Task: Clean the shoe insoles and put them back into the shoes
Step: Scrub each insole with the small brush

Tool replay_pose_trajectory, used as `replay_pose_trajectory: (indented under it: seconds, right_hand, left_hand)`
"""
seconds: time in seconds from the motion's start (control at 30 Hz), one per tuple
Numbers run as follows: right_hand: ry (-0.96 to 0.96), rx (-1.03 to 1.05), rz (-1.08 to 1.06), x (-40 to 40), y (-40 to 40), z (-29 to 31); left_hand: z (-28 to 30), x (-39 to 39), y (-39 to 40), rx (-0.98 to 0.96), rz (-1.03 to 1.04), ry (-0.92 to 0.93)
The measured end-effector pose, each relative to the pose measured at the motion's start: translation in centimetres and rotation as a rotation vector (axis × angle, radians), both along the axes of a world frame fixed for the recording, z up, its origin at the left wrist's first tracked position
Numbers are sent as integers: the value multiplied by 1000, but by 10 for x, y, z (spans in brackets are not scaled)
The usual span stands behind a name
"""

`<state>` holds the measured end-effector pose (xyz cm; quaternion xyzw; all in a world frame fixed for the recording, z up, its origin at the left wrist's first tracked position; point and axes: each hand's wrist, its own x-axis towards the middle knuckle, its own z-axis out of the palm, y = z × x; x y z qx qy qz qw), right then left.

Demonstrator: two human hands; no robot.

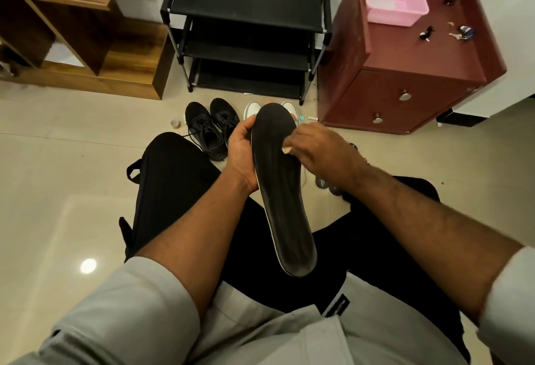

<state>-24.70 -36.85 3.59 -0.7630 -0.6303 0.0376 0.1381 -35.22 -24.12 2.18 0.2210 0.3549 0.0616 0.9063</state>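
Right hand half-hides a pale scrap against the insole.

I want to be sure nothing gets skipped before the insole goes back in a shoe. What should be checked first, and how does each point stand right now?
1. Insole firmly held: ok, left hand has a grip on its edge.
2. Wiping under way: ok, right hand presses something pale onto the top surface.
3. Whole surface clean: cannot tell, too dark to judge.
4. Black shoes within reach: ok, on the floor just ahead.
5. Which shoe lacks its insole: cannot tell, interiors not visible.
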Motion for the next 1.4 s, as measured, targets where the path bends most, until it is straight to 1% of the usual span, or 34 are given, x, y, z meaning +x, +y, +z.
replay_pose_trajectory:
  seconds: [0.17,0.23,0.33,0.53,0.63,0.7,0.8,0.87,1.03,1.2,1.3,1.4]
  right_hand:
    - [-117,66,-173,27,27,20]
    - [-169,54,-196,31,39,25]
    - [-186,44,-163,24,43,23]
    - [-78,14,3,-17,5,2]
    - [-110,29,10,-13,4,6]
    - [-198,46,-49,1,17,12]
    - [-324,39,-208,20,40,27]
    - [-291,46,-257,24,47,30]
    - [-171,94,-226,-3,39,19]
    - [-173,62,-89,-30,9,8]
    - [-110,50,-10,-19,8,11]
    - [-49,76,-75,6,23,21]
  left_hand:
    - [1,3,-7,37,-41,-18]
    - [1,2,-6,24,-28,-22]
    - [1,2,-3,5,-13,-49]
    - [-1,3,2,-38,-16,-34]
    - [-3,4,0,-42,-44,-45]
    - [-6,4,-1,-31,-66,-56]
    - [-7,4,-3,-6,-64,-61]
    - [-6,4,-5,-9,-51,-74]
    - [-6,4,-3,-65,-54,-106]
    - [-7,3,0,-102,-83,-99]
    - [-10,5,0,-113,-108,-113]
    - [-10,6,-3,-108,-94,-131]
